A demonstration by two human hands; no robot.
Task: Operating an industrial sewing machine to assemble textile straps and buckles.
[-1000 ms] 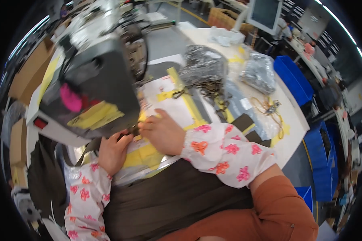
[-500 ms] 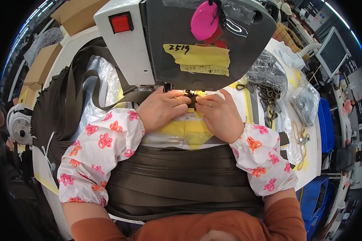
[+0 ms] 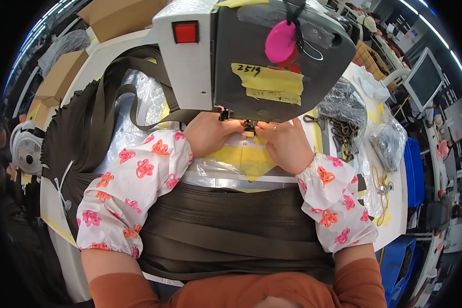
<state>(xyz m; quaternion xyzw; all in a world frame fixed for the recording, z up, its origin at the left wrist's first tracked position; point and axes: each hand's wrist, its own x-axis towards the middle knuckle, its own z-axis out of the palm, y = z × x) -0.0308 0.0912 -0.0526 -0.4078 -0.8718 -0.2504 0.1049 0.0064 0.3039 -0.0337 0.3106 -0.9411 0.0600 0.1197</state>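
Across the smooth white bench [image 3: 399,200], the big lump is a sewing machine [image 3: 231,56], boxy white housing on one side and a matte dark grey panel on the other. Nearest the person there's a fat pile of webbing [image 3: 236,226], flat brown-olive layers with a dull weave, stacked kinda like lasagne. One loose strap [image 3: 175,118] of that same colour, flat and bendy, curves in from the left and runs right up to the left hand [image 3: 208,134], where it drops out of sight. That hand and the right hand [image 3: 291,149] are apart, fingers bunched in close under the machine; can't tell if they're pinching or just pressing. Off right, tangled metal clips [image 3: 344,136], hooked and dull. Tiniest bit: the machine's foot [image 3: 250,126], between the two sets of fingertips.
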